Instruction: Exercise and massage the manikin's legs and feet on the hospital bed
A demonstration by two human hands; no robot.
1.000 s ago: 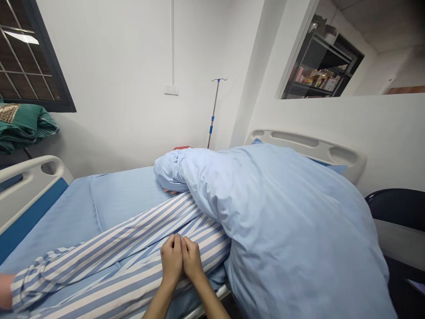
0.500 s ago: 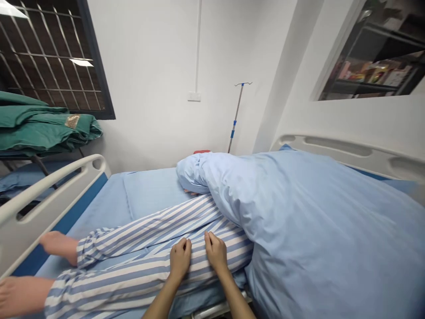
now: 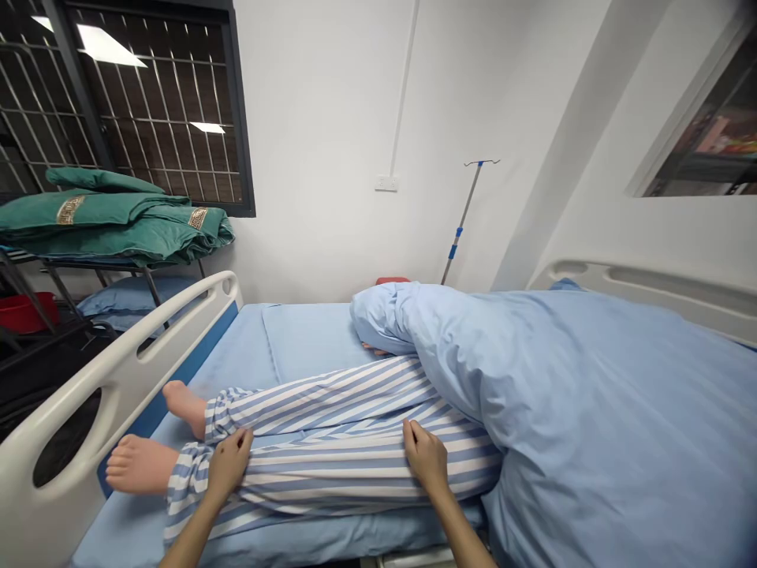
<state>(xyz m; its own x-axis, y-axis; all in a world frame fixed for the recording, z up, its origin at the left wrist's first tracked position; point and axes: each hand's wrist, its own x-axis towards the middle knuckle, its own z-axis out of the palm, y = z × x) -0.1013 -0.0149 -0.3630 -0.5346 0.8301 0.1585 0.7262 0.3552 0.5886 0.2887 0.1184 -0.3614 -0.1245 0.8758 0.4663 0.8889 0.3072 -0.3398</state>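
Note:
A lying figure, which looks like a manikin, wears blue-and-white striped trousers (image 3: 337, 457). Its bare feet (image 3: 142, 465) point to the left. My left hand (image 3: 229, 461), curled into a loose fist, is at the near lower leg, just above the trouser cuff. Also closed, my right hand (image 3: 426, 456) is over the near thigh, beside the edge of the folded-back blue quilt (image 3: 568, 402). No bunched cloth shows at either fist. The figure's upper body is hidden under the quilt.
The bed's pale footboard (image 3: 195, 308) rises at the left, the headboard (image 3: 674, 288) at the right. Behind the bed stands an IV pole (image 3: 464, 217). Folded green covers (image 3: 130, 225) lie on a rack by the window.
My left hand has moved left along the near leg, from the knee area towards the ankle. My right hand stays at the thigh. The view has turned left, showing more footboard and green covers.

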